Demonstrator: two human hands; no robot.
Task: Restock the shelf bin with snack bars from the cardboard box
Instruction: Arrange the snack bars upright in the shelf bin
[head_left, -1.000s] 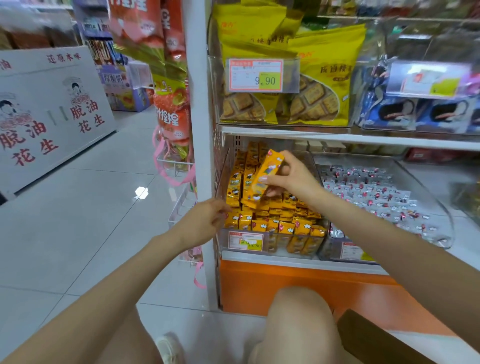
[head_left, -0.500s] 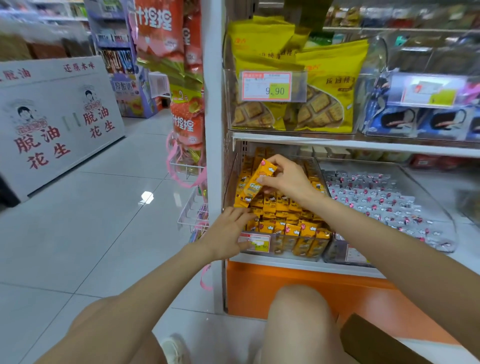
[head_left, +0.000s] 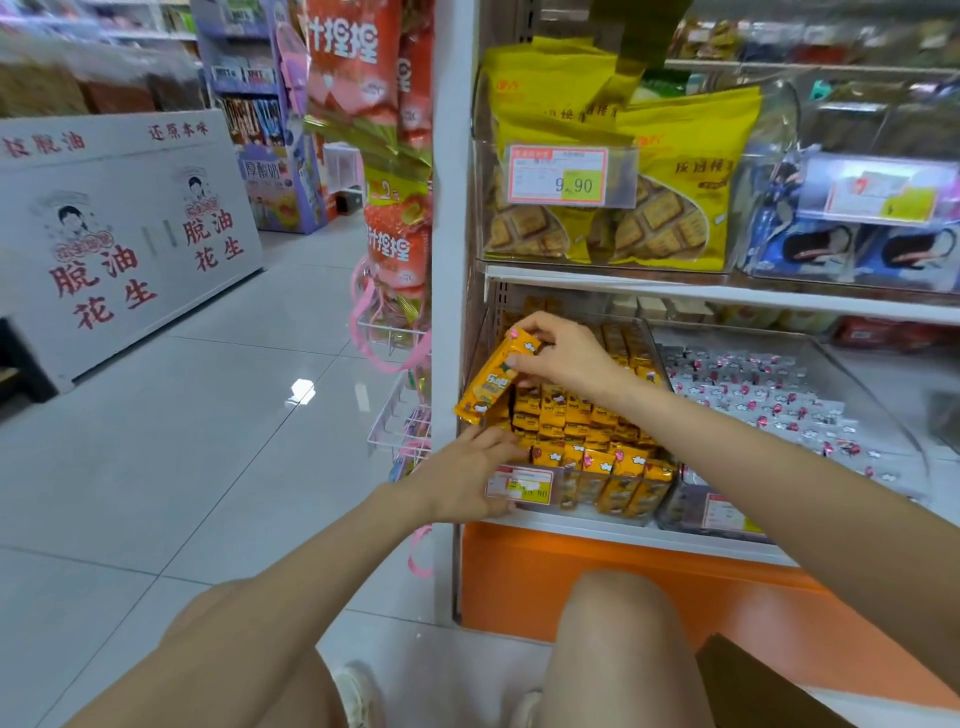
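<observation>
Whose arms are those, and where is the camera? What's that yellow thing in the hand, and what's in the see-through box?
No robot here: a person wears a camera on their head, so you look down just as they do. The right hand pinches one yellow snack bar by its top end, tilted over a clear shelf bin packed with the same bars. The left hand rests with straight fingers on the bin's front corner, beside the price tag. The next bin holds small wrapped sweets.

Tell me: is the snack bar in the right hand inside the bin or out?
Out. The right hand pinches the snack bar, tilted, above the stacked bars.
</observation>
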